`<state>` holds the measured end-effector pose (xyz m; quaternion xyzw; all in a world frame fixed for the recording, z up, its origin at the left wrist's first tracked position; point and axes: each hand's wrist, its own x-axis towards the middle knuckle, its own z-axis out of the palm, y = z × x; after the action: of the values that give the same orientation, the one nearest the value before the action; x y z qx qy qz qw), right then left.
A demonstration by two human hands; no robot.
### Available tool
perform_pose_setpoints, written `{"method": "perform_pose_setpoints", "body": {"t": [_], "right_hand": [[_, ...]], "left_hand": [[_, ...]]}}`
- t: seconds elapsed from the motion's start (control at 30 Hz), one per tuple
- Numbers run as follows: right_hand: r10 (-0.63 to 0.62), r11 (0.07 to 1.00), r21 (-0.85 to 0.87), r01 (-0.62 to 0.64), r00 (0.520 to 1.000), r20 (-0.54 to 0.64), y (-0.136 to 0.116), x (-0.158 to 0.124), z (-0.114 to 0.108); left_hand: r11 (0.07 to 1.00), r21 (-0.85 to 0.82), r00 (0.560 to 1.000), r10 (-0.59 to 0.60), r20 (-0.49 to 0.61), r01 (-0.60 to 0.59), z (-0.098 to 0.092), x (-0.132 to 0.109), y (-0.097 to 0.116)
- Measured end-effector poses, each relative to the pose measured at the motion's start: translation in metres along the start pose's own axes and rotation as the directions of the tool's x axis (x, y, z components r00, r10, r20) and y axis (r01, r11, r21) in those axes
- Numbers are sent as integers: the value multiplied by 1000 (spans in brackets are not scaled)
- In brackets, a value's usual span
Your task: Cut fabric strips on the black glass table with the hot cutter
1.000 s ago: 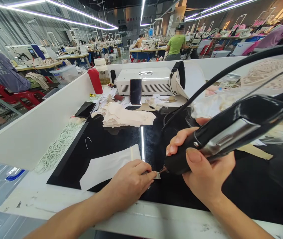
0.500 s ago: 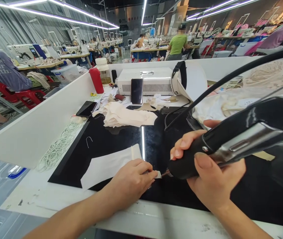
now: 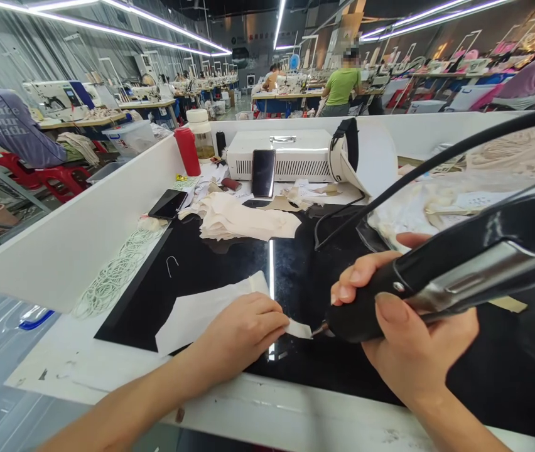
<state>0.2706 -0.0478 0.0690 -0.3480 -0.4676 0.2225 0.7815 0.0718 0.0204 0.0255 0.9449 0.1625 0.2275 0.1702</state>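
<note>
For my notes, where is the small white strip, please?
The strip is below and right of the head view's centre, between the left hand and the tool tip.

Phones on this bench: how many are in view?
2. The upright phone is in front of the white vented box; the flat dark phone lies left of the pale fabric pile. More could be hidden.

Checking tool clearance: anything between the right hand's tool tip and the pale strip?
Nothing visible. The right hand holds the black tool, its metal tip right by the free end of the pale strip; contact is unclear. The left hand pinches the strip away from that end.
</note>
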Motion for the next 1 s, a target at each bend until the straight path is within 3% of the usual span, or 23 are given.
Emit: {"method": "perform_pose_setpoints", "body": {"t": [0.37, 0.57, 0.77, 1.0], "right_hand": [[-52, 997, -50, 53, 998, 23, -1, 0, -6], [-17, 999, -47, 17, 1000, -9, -4, 2, -4], [-19, 1000, 13, 21, 996, -87, 1, 12, 8], [15, 999, 37, -13, 997, -70, 16, 13, 21]], "left_hand": [[998, -52, 1000, 27, -11, -27, 2, -1, -4], [998, -59, 1000, 20, -5, -20, 0, -3, -2], [999, -47, 1000, 17, -8, -17, 1, -3, -1], [998, -45, 999, 41, 7, -41, 1, -2, -2]]}}
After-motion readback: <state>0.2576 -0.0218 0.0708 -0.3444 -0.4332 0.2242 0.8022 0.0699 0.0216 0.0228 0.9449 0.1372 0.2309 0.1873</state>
